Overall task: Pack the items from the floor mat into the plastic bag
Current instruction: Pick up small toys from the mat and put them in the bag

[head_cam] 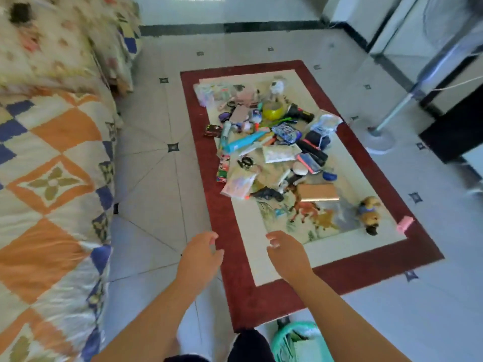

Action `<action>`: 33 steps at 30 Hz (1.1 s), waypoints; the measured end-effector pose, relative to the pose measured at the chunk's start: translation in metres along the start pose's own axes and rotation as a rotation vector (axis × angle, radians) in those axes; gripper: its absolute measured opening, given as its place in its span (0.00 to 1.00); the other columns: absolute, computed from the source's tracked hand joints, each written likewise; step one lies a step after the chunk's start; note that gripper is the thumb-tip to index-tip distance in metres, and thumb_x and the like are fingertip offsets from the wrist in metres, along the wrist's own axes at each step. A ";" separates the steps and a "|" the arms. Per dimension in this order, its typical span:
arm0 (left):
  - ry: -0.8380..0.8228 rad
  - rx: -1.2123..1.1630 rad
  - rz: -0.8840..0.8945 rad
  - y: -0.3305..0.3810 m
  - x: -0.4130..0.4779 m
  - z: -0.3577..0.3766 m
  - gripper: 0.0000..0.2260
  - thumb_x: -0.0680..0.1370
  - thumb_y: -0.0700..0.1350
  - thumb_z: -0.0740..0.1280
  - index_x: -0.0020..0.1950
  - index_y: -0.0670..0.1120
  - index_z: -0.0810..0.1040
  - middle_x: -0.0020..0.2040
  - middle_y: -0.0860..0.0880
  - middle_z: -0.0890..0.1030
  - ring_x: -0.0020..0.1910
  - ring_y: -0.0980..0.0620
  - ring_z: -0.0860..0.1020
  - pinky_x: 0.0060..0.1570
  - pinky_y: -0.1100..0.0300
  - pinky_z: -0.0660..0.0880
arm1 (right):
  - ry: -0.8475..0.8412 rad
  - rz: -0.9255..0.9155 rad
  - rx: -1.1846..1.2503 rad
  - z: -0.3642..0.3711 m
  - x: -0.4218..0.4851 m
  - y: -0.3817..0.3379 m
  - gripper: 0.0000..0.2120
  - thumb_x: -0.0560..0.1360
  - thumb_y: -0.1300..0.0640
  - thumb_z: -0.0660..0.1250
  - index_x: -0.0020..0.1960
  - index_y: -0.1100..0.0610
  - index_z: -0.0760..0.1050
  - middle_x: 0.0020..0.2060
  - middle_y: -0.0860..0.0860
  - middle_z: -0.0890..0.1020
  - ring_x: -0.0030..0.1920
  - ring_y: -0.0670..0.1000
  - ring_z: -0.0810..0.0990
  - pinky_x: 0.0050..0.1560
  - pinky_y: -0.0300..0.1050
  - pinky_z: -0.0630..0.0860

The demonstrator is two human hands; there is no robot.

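left grip (201, 254) and right grip (285, 253), loosely curled and empty, hover lower centre over the near end of the floor mat (261, 304); the pile of items (264, 142) lies mid-frame, well apart.

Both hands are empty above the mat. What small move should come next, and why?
Probably reach the right hand forward to the black toy gun at the near edge of the pile. The left hand holds nothing either, and the items lie on the mat ahead of both hands, so nothing is picked up yet.
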State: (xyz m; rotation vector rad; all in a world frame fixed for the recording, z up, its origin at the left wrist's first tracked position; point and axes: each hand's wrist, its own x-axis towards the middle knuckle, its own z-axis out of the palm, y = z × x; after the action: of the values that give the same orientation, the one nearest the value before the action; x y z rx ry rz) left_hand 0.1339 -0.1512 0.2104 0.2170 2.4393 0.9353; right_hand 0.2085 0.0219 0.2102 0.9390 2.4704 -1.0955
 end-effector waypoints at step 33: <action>-0.373 0.538 0.396 0.040 0.357 0.206 0.24 0.76 0.39 0.64 0.71 0.49 0.64 0.64 0.45 0.69 0.65 0.45 0.66 0.62 0.56 0.68 | 0.053 0.469 -0.025 0.064 0.277 0.109 0.15 0.76 0.61 0.61 0.62 0.51 0.72 0.59 0.52 0.73 0.60 0.54 0.70 0.54 0.46 0.72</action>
State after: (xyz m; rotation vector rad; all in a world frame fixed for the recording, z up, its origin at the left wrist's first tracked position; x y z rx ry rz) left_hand -0.0658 0.1120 -0.0382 0.9969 2.2732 0.3138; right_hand 0.0725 0.1535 -0.0280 1.4567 2.1297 -0.8834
